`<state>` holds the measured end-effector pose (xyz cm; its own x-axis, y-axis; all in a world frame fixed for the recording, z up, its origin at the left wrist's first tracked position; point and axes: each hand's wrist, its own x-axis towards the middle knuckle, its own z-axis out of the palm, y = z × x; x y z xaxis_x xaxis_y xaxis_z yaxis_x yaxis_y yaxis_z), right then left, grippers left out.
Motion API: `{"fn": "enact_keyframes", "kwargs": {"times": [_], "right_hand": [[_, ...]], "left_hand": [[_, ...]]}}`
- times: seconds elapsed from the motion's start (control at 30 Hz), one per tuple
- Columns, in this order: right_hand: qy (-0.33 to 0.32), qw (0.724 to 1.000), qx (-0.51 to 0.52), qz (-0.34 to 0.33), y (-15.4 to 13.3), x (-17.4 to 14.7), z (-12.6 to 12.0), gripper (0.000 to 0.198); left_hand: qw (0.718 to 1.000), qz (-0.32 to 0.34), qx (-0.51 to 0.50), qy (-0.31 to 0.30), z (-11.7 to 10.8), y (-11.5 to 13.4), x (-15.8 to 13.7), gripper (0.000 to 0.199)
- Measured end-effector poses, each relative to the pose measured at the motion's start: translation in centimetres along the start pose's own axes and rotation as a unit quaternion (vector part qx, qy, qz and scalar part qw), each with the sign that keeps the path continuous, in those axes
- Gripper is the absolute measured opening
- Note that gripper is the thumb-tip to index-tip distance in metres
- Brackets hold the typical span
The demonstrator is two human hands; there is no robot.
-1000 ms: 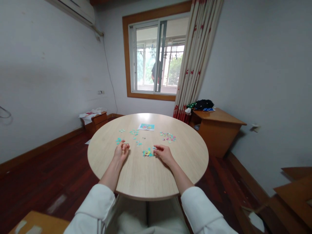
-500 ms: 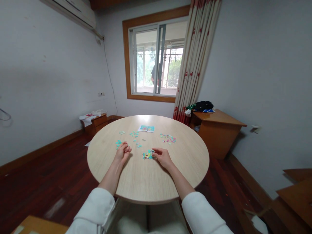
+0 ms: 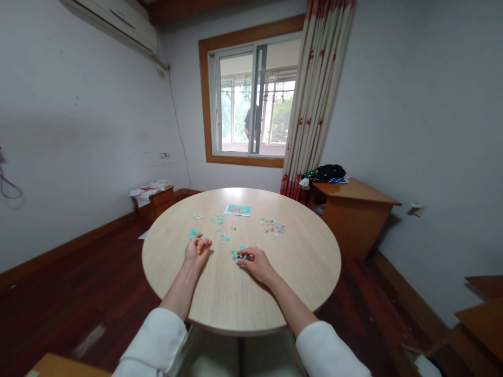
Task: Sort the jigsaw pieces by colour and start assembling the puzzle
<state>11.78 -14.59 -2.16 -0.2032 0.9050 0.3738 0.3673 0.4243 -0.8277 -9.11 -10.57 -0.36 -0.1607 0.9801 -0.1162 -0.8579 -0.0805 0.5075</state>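
On the round table, a partly joined jigsaw puzzle (image 3: 234, 254) in yellow and teal lies in front of me, half covered by my right hand (image 3: 256, 263). That hand is closed, with a small puzzle piece (image 3: 239, 257) pinched at its fingertips over the joined part. To the left, my left hand (image 3: 198, 250) rests with curled fingers; whether anything is inside them I cannot make out. Teal puzzle pieces (image 3: 194, 233) lie just beyond it. A few more loose pieces (image 3: 225, 238) are between the two hands, farther out.
The picture sheet (image 3: 237, 210) lies toward the far side of the table (image 3: 220, 309). Pink and pale pieces (image 3: 272, 226) are spread at the right, greenish ones (image 3: 217, 218) at the left. A wooden desk (image 3: 356, 209) with cloth stands at the right. Behind the window is a person (image 3: 251, 123).
My right hand has moved slightly left and nearer to me, carrying the small piece over the joined puzzle and covering more of it. My left hand stays curled in about the same place.
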Motion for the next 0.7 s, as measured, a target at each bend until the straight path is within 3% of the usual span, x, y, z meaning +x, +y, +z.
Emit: {"fn": "enact_keyframes", "kwargs": {"times": [0.13,0.7], "right_hand": [[0.01,0.997,-0.072,-0.039,-0.27,-0.05,-0.21,0.022],[-0.034,0.986,-0.161,-0.027,-0.24,-0.28,0.1,0.02]], "left_hand": [[1.0,0.004,0.006,0.027,0.14,0.04,-0.01,0.021],[0.998,-0.018,-0.042,0.051,0.59,0.35,-0.82,0.022]]}}
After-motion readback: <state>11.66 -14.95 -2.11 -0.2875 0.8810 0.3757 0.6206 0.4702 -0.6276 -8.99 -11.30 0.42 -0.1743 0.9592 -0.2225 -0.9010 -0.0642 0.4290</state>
